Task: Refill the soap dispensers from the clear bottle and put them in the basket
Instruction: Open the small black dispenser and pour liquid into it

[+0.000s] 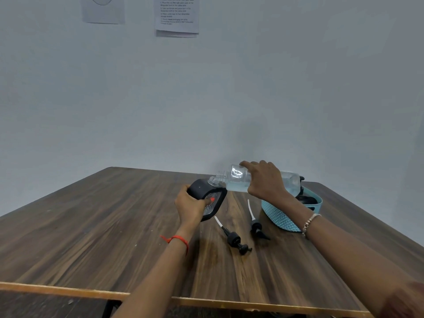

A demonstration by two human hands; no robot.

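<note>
My left hand [191, 206] grips a black soap dispenser [207, 196], tilted, its pump off. My right hand [266, 180] holds the clear bottle [236, 179] on its side, the bottle's open neck at the dispenser's mouth. A little pale liquid lies in the bottle. Two black pump heads with white tubes, the left pump [234, 239] and the right pump [255, 226], lie on the table in front of the dispenser. The light blue basket [278, 216] stands to the right, under my right forearm, with a dark dispenser [306, 199] inside it.
The wooden table [114, 226] runs to a pale wall, with its front edge near me. Printed sheets [176, 14] hang on the wall above.
</note>
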